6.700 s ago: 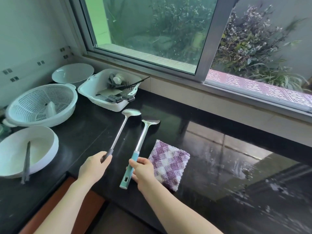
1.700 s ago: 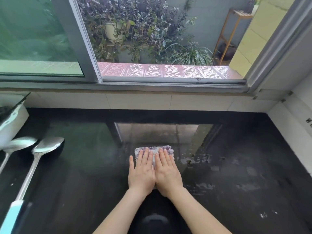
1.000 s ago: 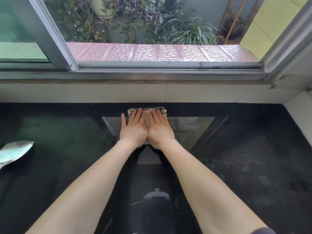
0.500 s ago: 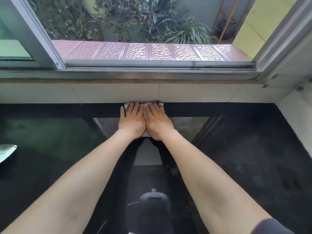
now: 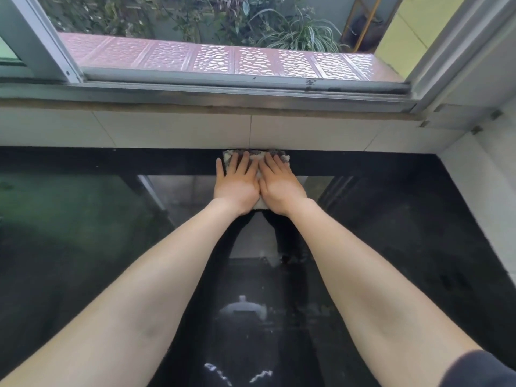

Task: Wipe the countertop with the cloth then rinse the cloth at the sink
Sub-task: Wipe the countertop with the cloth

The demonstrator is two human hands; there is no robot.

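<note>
The purple and white checked cloth (image 5: 255,155) lies flat on the glossy black countertop (image 5: 83,233), its far edge against the white tiled back wall. My left hand (image 5: 236,183) and my right hand (image 5: 279,184) press down on it side by side, fingers straight and pointing at the wall. The hands cover most of the cloth; only its far strip and a bit between the wrists show. No sink is in view.
A white tiled upstand (image 5: 167,132) and a metal window frame (image 5: 223,90) run along the back. A white tiled side wall (image 5: 485,196) closes the counter on the right. Wet streaks shine on the counter near the front edge (image 5: 237,375).
Both hands have pushed the cloth away from me across the counter until it meets the back wall. The ladles at the left have slipped out of view.
</note>
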